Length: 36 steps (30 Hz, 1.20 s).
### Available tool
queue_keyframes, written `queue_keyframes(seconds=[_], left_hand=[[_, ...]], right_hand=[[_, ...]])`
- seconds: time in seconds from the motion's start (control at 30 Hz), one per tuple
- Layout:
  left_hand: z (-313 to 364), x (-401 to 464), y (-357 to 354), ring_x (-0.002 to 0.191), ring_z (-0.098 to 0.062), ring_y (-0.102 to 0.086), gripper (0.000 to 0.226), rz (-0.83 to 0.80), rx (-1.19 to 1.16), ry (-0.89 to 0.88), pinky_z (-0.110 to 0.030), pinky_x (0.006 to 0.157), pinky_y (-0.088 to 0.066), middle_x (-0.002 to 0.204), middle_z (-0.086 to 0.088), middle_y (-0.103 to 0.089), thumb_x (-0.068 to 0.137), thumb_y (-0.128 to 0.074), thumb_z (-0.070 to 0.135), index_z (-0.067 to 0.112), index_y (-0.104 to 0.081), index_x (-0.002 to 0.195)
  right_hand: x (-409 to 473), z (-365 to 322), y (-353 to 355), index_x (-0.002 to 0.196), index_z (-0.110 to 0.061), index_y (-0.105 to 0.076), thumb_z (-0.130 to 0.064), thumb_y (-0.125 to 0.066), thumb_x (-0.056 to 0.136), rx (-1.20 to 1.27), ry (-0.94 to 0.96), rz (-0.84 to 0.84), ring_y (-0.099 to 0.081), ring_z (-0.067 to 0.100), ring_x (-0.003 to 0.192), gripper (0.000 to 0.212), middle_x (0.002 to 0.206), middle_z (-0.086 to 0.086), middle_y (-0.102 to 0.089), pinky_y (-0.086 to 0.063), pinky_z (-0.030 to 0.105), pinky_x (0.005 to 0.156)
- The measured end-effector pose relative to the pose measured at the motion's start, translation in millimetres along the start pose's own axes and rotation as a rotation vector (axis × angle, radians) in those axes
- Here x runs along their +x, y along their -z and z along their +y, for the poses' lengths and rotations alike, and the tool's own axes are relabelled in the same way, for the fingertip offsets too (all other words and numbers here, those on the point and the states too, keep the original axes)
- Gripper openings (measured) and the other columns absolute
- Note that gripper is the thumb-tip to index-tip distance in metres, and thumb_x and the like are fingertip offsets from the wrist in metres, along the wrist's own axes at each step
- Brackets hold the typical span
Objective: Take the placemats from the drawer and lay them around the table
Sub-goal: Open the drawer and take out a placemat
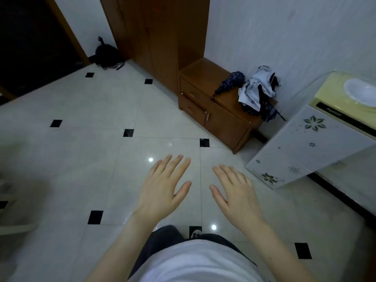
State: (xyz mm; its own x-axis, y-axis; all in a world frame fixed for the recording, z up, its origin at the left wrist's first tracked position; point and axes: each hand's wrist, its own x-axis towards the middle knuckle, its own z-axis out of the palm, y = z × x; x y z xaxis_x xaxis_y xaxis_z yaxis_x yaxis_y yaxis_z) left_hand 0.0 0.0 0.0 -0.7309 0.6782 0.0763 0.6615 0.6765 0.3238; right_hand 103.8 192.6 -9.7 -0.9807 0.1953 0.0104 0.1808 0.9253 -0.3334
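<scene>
Hovering left hand (162, 186), right hand (236, 190), fingers straight, empty

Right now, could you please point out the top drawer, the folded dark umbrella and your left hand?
top drawer (194, 92): head view, on its front panel.
folded dark umbrella (232, 81): head view, mid canopy.
left hand (160, 190): head view, back of hand.

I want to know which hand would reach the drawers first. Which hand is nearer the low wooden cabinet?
Right. The right hand hovers open over the floor below the low wooden cabinet; the left hand, also open, is farther to its left.
</scene>
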Motion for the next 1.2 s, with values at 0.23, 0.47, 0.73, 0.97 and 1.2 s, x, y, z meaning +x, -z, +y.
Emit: queue_keyframes(seconds=[0.23,0.47,0.73,0.97,1.2], left_hand=[[-15.9,53.6,29.5,0.138,-0.024,-0.036,0.058,0.108,0.033,0.059,-0.040,0.111,-0.031,0.147,-0.001,-0.043,0.095,-0.029,0.049,0.022,-0.039,0.145],[-72.0,101.2,33.1,0.138,-0.021,-0.035,0.058,0.080,0.005,0.086,-0.034,0.111,-0.026,0.147,0.001,-0.043,0.095,-0.029,0.049,0.023,-0.039,0.145],[-185.2,191.0,57.5,0.139,-0.020,-0.034,0.058,0.003,0.016,0.023,-0.032,0.111,-0.019,0.149,0.004,-0.041,0.095,-0.026,0.053,0.027,-0.036,0.146],[-255.6,278.7,95.7,0.138,-0.021,-0.034,0.057,0.029,0.029,-0.081,-0.034,0.111,-0.024,0.148,0.003,-0.042,0.096,-0.029,0.051,0.026,-0.037,0.146],[-290.7,357.2,87.2,0.137,-0.022,-0.036,0.056,-0.007,-0.022,-0.137,-0.035,0.111,-0.027,0.147,0.002,-0.043,0.096,-0.030,0.048,0.023,-0.039,0.145]], right_hand=[[57.5,0.3,15.2,0.141,-0.018,-0.044,-0.047,-0.030,0.097,0.052,0.020,0.098,-0.044,0.022,0.128,0.055,0.140,0.004,-0.049,-0.038,0.041,0.104],[138.1,-17.8,-1.2,0.138,-0.016,-0.048,-0.045,-0.032,0.096,0.077,-0.027,0.145,-0.047,0.023,0.124,0.054,0.138,0.007,-0.052,-0.042,0.042,0.098],[265.6,-66.6,-23.7,0.138,-0.019,-0.046,-0.048,-0.028,0.096,0.056,-0.090,0.119,-0.046,0.022,0.127,0.055,0.139,0.005,-0.051,-0.041,0.041,0.101],[357.5,-95.7,-15.6,0.139,-0.019,-0.046,-0.048,-0.029,0.096,0.054,-0.166,0.182,-0.045,0.022,0.127,0.054,0.139,0.003,-0.050,-0.041,0.041,0.100],[427.7,-89.0,-17.6,0.139,-0.019,-0.046,-0.047,-0.030,0.096,0.041,-0.280,0.206,-0.046,0.022,0.127,0.054,0.138,0.004,-0.051,-0.041,0.041,0.100]])
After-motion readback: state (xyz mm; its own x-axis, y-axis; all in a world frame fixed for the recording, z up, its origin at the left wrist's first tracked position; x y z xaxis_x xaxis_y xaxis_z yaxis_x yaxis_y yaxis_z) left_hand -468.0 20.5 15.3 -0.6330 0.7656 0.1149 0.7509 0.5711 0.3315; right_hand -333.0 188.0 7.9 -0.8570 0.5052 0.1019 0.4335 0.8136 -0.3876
